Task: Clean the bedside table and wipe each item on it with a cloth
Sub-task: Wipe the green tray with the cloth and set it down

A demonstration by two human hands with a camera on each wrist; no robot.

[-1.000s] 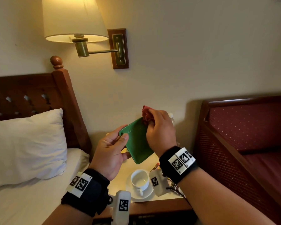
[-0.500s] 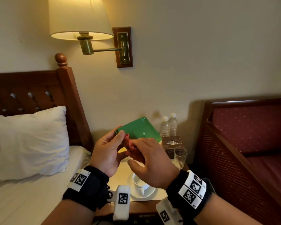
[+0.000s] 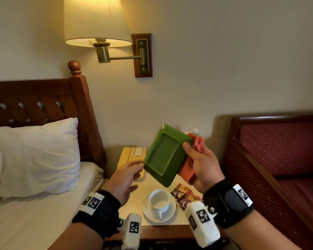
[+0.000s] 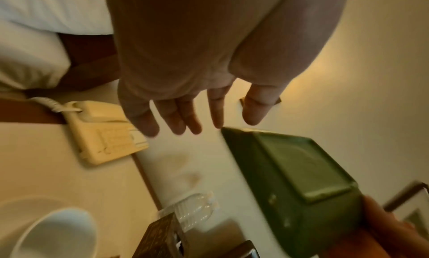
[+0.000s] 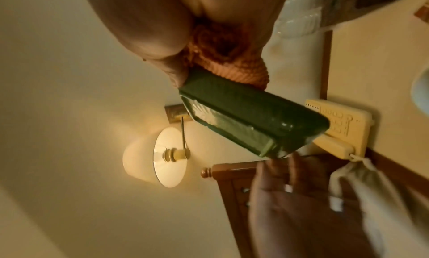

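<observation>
Glossy green rectangular ceramic tray (image 3: 165,156) is held tilted in the air above the cream-topped bedside surface (image 3: 145,184), hollow side facing the person. Right hand (image 3: 201,166) holds it at 1 short edge — thumb on the rim, the other fingers behind, with the crumpled orange-red waffle-weave cloth (image 3: 197,143) bunched between palm and the tray's back. Left hand (image 3: 124,179) is off the tray: fingers (image 4: 176,119) straight and loosely spread, tips just beside the tray's far corner; whether they touch it I cannot tell.

Judgement: tray looks stiff, fairly heavy, glazed so slippery, and breakable if dropped on the white cup and saucer (image 3: 159,202) below. A 1-edge grip through soft cloth seems weak — safer to take the opposite raised rim with the left hand, thumb inside the lip. Cloth is light and limp.

Yellow corded telephone (image 3: 134,154) sits at the back.
</observation>
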